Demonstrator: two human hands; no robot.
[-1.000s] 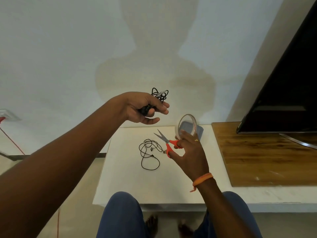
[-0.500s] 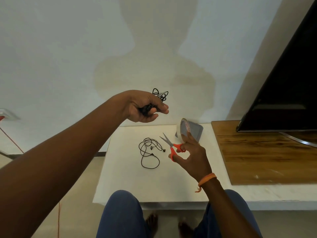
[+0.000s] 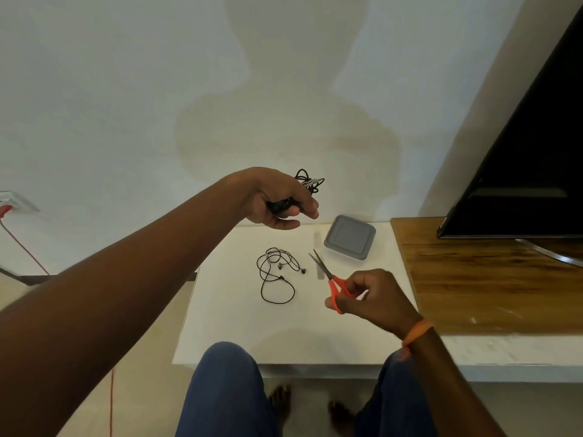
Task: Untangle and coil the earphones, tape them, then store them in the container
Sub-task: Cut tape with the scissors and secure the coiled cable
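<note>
The left hand (image 3: 277,201) was raised above the far edge of the white table (image 3: 239,326), its fingers curled round a bundle of black earphones (image 3: 307,181) whose loops stuck out past the knuckles toward one o'clock. The right hand (image 3: 375,294) hovered low over the table, fingers and thumb curled through the red handles of the scissors (image 3: 329,279); the blades pointed toward eleven o'clock and stood slightly apart. I could not tell whether that hand also held the tape.

At nine o'clock from the scissors a second set of black earphones (image 3: 277,274) lay loose and tangled on the table, apart from both hands. At one o'clock from the scissor tips sat the container (image 3: 350,236), grey lid on, so nothing inside showed; nothing lay between it and the hands.

Right of the table lay a wooden board (image 3: 489,279) under the dark screen (image 3: 530,171). An orange band (image 3: 416,332) circled the right wrist, and blue-clad knees (image 3: 227,389) showed at six o'clock.
</note>
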